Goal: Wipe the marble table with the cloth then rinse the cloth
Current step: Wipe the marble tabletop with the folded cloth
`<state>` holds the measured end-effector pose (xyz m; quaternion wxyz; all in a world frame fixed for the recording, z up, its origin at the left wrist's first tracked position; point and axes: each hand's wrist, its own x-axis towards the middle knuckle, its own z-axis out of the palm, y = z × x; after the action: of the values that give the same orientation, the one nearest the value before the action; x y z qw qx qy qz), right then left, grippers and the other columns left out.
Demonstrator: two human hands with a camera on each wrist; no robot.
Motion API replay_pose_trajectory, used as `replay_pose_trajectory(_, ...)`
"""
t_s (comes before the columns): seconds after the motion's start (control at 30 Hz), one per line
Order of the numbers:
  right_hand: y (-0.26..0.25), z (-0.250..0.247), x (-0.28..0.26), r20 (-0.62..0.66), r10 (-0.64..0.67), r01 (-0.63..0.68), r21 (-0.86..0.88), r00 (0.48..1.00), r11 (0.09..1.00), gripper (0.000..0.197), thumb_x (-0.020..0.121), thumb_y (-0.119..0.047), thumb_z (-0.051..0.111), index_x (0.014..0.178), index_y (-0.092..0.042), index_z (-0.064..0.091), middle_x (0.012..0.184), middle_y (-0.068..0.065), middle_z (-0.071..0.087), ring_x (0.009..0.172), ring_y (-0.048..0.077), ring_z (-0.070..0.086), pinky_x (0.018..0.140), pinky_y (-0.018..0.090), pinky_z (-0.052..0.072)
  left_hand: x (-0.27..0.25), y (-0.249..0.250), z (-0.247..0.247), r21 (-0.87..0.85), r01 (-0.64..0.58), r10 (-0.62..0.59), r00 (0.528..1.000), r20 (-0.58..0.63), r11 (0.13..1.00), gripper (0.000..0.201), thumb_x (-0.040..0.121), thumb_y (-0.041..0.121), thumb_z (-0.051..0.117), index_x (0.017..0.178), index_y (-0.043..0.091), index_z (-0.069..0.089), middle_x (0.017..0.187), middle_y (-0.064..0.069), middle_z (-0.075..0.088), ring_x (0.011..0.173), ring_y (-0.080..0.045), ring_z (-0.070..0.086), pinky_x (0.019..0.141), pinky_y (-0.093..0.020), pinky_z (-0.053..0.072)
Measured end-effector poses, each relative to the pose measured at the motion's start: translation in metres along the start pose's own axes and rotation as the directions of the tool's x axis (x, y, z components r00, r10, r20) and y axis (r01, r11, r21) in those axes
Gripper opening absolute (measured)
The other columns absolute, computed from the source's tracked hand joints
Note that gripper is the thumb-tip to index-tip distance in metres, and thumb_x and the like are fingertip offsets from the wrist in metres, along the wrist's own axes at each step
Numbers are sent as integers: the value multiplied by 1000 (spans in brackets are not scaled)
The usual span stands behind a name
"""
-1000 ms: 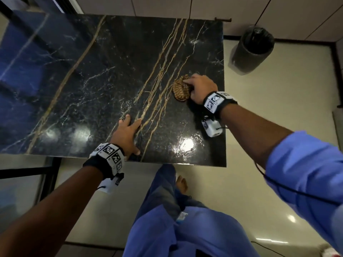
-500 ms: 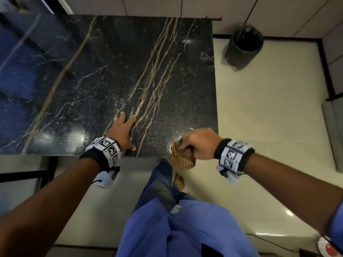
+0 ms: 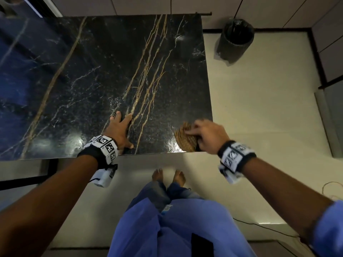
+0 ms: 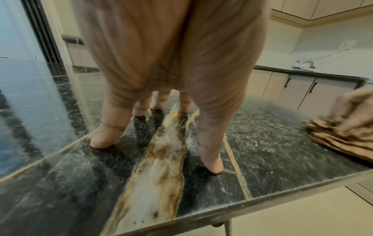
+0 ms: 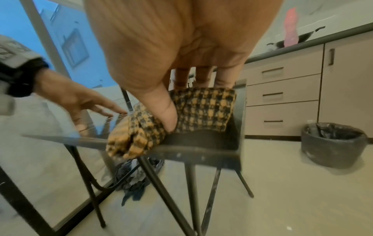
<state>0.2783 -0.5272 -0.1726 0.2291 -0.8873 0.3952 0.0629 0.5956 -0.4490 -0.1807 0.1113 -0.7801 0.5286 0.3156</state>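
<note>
The black marble table (image 3: 115,75) with gold veins fills the upper left of the head view. My right hand (image 3: 206,136) grips a bunched orange-and-black checked cloth (image 3: 185,140) at the table's near right corner; the thumb pinches the cloth (image 5: 199,111) against the fingers, and the cloth's end hangs over the near edge. My left hand (image 3: 119,129) rests on the marble (image 4: 262,143) near the front edge, fingers spread and straight, fingertips (image 4: 102,140) pressing the surface. The cloth (image 4: 343,137) shows at the right of the left wrist view.
A dark waste bin (image 3: 236,38) with a liner stands on the pale floor beyond the table's right side. Metal table legs (image 5: 191,191) and a heap of grey rags (image 5: 137,177) lie beneath. Cabinets (image 5: 282,99) line the wall. My bare feet (image 3: 168,176) stand just before the table.
My right hand dragged the cloth from the middle right of the table down to and past the near edge, then back onto the near right corner. My left hand stayed pressed on the marble.
</note>
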Motion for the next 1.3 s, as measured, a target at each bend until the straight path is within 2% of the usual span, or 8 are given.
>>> replay_pose_trajectory(0.13, 3, 6, -46, 110, -46, 43, 23, 993, 999, 45, 83, -18, 59, 125, -32, 64, 116, -7, 61, 107, 20, 55, 73, 23, 37, 1, -1, 1, 27, -7, 7, 1000, 5, 1000, 122, 61, 26, 90, 154, 22, 12, 160, -18, -5, 145, -45, -2, 117, -52, 21)
replay_pose_trajectory(0.27, 23, -11, -25, -48, 78, -73, 102, 996, 992, 50, 77, -9, 58, 122, -28, 66, 113, -2, 64, 102, 23, 59, 78, 33, 49, 3, -1, 0, 54, -24, 24, 1000, 3, 998, 122, 59, 28, 91, 153, 21, 14, 158, -20, 3, 144, -47, 6, 114, -54, 26)
replay_pose_trajectory(0.47, 27, -27, 39, -174, 428, -407, 147, 887, 902, 49, 79, -12, 60, 127, -24, 63, 114, 6, 61, 103, 33, 60, 84, 38, 49, 1, -4, -5, 96, -39, 36, 999, 29, 995, 120, 61, 34, 90, 153, 22, 13, 159, -19, 2, 144, -44, 10, 114, -52, 28)
replay_pose_trajectory(0.63, -32, 8, 2, -180, 615, -585, 195, 767, 787, 47, 75, -18, 65, 121, -24, 63, 118, 3, 61, 102, 33, 62, 85, 38, 49, -8, -18, -13, 129, -86, 83, 996, 28, 988, 107, 69, 44, 82, 152, 32, 15, 161, -7, 7, 141, -40, 15, 103, -58, 38)
replay_pose_trajectory(0.83, -104, 26, 8, -15, 557, -536, 252, 830, 806, 42, 72, -23, 66, 112, -34, 69, 113, -5, 68, 104, 25, 64, 87, 33, 50, 1, -57, -37, 144, -215, 210, 976, 50, 966, 90, 71, 53, 76, 146, 32, 32, 158, 0, 18, 138, -35, 25, 103, -58, 36)
replay_pose_trajectory(1.0, -100, -18, 121, -244, 551, -478, 300, 798, 825, 47, 74, -21, 61, 119, -34, 64, 113, 1, 64, 104, 29, 62, 91, 38, 50, 16, -89, -61, 185, -232, 231, 973, 30, 955, 86, 72, 47, 78, 144, 34, 34, 157, 0, 20, 140, -32, 23, 105, -56, 34)
replay_pose_trajectory(1.17, -97, -39, 204, -143, 564, -543, 166, 813, 823, 58, 82, -27, 64, 138, -37, 51, 132, 6, 54, 118, 35, 55, 98, 45, 48, 26, -107, -69, 199, -261, 257, 965, 45, 945, 86, 71, 42, 80, 143, 33, 35, 158, -2, 18, 141, -32, 21, 107, -56, 34)
replay_pose_trajectory(1.3, -137, -12, 196, -113, 392, -390, 42, 913, 920, 59, 84, -20, 65, 139, -37, 49, 133, 2, 51, 117, 29, 52, 96, 45, 49, 32, -116, -67, 181, -294, 286, 956, 68, 939, 86, 69, 35, 82, 142, 31, 37, 156, -6, 19, 139, -34, 22, 104, -56, 38)
